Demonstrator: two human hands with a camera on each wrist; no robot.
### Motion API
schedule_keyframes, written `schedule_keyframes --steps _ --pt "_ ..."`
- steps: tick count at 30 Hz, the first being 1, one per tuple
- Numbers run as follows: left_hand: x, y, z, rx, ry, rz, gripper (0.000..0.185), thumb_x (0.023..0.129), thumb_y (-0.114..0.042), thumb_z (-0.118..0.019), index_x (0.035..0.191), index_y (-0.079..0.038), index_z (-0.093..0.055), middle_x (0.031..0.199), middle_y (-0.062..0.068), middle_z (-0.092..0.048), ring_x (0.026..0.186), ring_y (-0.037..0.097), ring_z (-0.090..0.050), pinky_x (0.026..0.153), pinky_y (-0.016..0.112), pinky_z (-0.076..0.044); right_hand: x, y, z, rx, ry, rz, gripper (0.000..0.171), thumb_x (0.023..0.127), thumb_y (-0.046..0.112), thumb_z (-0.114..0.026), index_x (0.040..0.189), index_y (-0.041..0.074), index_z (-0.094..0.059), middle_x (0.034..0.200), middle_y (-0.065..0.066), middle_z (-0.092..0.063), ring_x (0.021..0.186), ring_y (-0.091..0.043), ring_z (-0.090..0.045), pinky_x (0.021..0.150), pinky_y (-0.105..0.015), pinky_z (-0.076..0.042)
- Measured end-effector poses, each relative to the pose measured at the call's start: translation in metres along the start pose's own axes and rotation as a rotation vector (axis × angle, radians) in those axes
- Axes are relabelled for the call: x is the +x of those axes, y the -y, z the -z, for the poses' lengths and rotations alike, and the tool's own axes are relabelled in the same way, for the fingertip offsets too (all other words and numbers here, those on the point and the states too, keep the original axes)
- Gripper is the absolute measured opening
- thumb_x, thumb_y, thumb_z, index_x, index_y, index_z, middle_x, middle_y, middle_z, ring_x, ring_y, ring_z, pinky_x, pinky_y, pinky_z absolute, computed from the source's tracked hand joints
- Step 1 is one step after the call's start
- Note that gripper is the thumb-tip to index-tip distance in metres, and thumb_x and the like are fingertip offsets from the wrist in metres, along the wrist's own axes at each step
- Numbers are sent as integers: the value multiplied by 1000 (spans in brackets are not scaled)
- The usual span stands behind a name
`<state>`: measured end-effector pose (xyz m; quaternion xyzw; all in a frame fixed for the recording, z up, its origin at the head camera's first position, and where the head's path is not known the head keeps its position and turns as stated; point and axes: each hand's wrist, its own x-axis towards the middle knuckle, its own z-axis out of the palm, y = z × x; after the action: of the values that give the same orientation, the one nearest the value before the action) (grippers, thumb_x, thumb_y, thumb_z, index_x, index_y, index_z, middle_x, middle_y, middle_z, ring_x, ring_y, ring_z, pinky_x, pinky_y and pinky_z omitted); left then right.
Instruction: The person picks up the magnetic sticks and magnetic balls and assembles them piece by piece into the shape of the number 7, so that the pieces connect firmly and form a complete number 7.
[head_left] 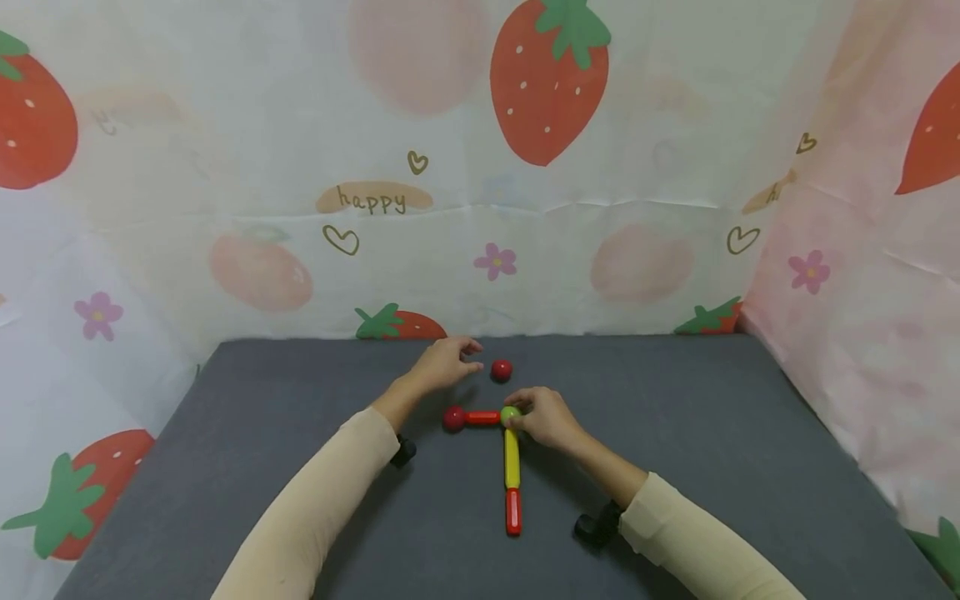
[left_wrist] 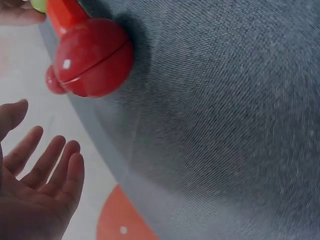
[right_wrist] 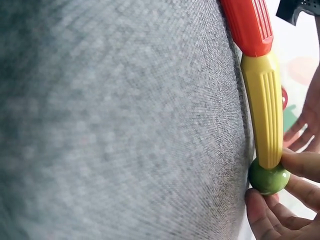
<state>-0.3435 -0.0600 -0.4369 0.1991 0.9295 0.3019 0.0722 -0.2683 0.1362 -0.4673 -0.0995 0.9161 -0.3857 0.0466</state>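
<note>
Pinching the green ball (head_left: 511, 412) between fingertips and thumb, the right hand (head_left: 546, 417) holds the corner joint where a short orange-red rod (head_left: 483, 417) runs left to a dark red ball (head_left: 453, 418) and a yellow rod (head_left: 512, 458) runs toward the person, ending in a red rod (head_left: 513, 511). The left hand (head_left: 446, 363) hovers with relaxed, nearly straight fingers and holds nothing; a loose red ball (head_left: 501, 370) lies just beside its fingertips, apart from the built shape. The pieces look like light, hard, glossy plastic, so the balls are likely to roll or slip if nudged, and the joints would probably part under a sideways pull; the ribbed rods, seen close in the right wrist view, offer a surer hold than the smooth spheres. The loose ball is best taken from above with fingertips on opposite sides. The grey mat (head_left: 720, 433) lies flat with wide open room to either side, while the strawberry-print cloth (head_left: 547, 167) rises close behind the hands and along the right edge, limiting reach there.
</note>
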Motion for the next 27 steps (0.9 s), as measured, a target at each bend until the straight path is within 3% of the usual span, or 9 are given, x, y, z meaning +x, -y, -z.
schedule_keyframes --steps 10,18,27 --pt "13 -10 -15 -1 39 1 43 96 -23 -63 135 -6 -55 134 15 -59 123 31 -57 102 46 -46 0 0 0 3 8 -4 23 83 10 -76 105 6 -74 101 -9 -73 90 -22 -66 74 -34 -54" --pt "21 -15 -28 56 52 25 44 97 -24 -62 138 -10 -54 135 13 -59 123 28 -57 101 44 -47 0 -1 0 16 9 -7 22 84 13 -76 105 8 -75 100 -8 -73 92 -23 -65 77 -37 -54" --pt "23 -17 -36 92 38 4 37 97 -21 -62 133 -14 -60 125 9 -64 113 26 -61 97 42 -49 0 -1 1 27 7 -10 21 83 11 -76 104 8 -74 96 -6 -73 87 -19 -64 70 -31 -52"
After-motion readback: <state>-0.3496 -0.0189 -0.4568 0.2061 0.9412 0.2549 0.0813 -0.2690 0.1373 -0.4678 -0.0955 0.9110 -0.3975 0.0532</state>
